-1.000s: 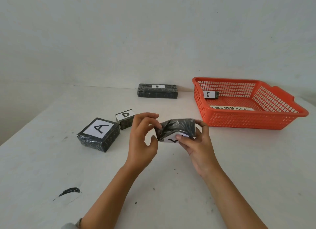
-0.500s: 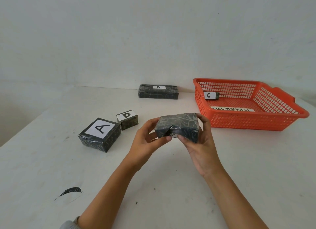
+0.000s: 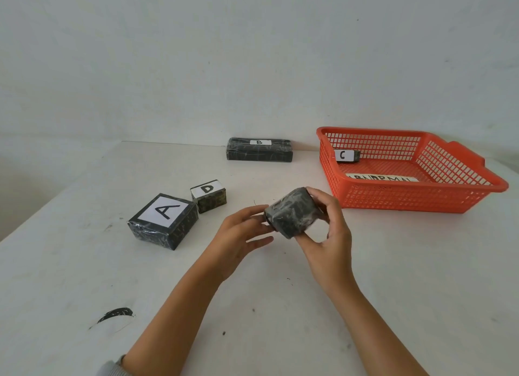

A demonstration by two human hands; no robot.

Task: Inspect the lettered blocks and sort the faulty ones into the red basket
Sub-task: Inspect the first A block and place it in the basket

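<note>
I hold a dark wrapped block (image 3: 293, 213) above the middle of the table; its letter label is turned out of sight. My right hand (image 3: 328, 235) grips it from the right and below. My left hand (image 3: 241, 235) touches its left end with the fingertips. Block A (image 3: 163, 221) and the small block D (image 3: 208, 195) lie on the table to the left. The long block B (image 3: 259, 149) rests at the back. The red basket (image 3: 421, 199) stands at the right, with block C (image 3: 346, 155) in its far left corner.
A white paper label (image 3: 382, 177) lies on the basket floor. A black smear (image 3: 115, 314) marks the white table (image 3: 421, 277) near the front left. A pale wall rises behind the table's far edge.
The held block has been turned over in both hands, so its white letter label no longer shows. It also sits tilted, with a corner toward me.
</note>
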